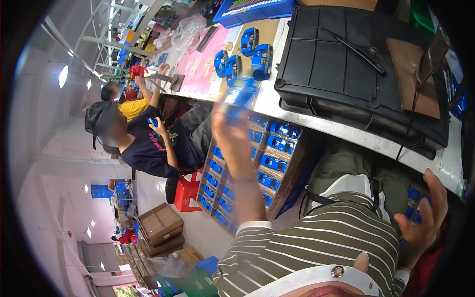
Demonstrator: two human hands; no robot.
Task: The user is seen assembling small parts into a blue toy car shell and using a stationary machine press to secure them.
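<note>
My left hand (228, 126) is stretched out over the table's edge, smeared by motion. At its fingertips is a blurred blue toy car body (242, 93), which the hand seems to grip. Just beyond it, several blue toy car bodies (261, 62) stand grouped on the table. Below the left forearm, a divided cardboard box (284, 190) holds rows of similar blue car bodies. My right hand (423, 222) hangs free at the lower right, with its fingers spread and nothing in them, near more blue car bodies (414, 194) below the table edge.
A large black plastic crate (341, 64) takes up the table on the right, with a black pen-like tool (358, 52) and brown board (410, 79) on it. A blue tray (252, 12) stands behind. At left, a co-worker in dark clothes (158, 138) sits near a red stool (187, 193).
</note>
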